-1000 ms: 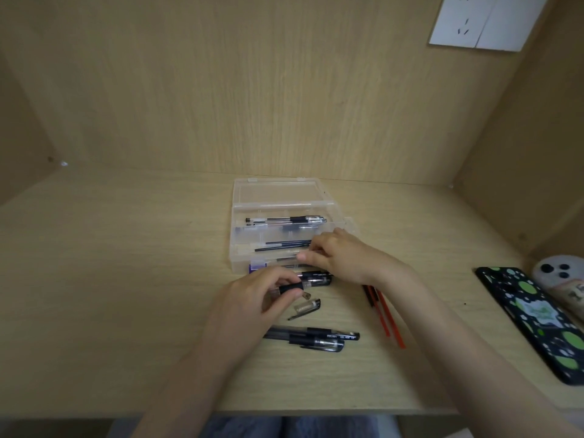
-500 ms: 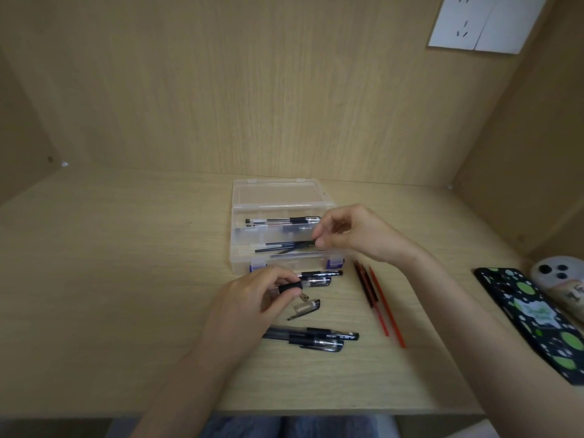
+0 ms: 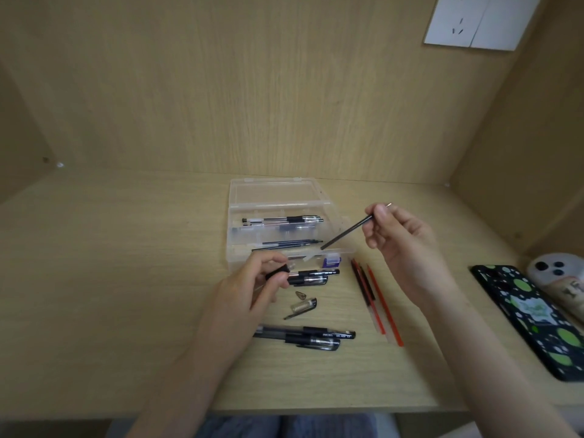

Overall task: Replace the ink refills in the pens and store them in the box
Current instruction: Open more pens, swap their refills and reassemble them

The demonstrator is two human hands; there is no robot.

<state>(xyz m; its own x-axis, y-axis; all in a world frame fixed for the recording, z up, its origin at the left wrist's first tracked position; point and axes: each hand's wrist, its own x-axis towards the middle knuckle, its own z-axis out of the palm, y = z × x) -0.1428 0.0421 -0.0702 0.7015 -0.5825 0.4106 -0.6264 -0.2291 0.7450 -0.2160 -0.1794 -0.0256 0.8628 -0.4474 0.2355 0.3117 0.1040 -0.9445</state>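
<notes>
Now, from the head view, the right hand [image 3: 401, 245] is raised above the right end of the clear plastic storage box [image 3: 275, 192], and its fingers [image 3: 377, 213] and thumb are clamped on the upper end of a thin black ink refill [image 3: 346, 233]. The refill slants down and left, its lower end over the box's near right corner. The left hand [image 3: 249, 289] sits just near of the box, its fingers curled round a clear pen barrel with a black grip [image 3: 278, 272], the open end pointing right. The box stands open on the pale wooden bench [image 3: 110, 279], lid laid back toward the far wall, with black pens and loose dark refills lying lengthwise inside. Two black capped gel pens [image 3: 316, 276] lie beside the left hand, just near of the box. A clear pen cap with a black clip [image 3: 303, 306] and a small cone-shaped pen tip [image 3: 300, 294] lie nearer. Another pair of black gel pens [image 3: 316, 338] lies nearer again. Right of these lie thin red refills [image 3: 379, 305]. Well apart, at the right edge, lies a black phone case with green spots [image 3: 531, 320]
</notes>
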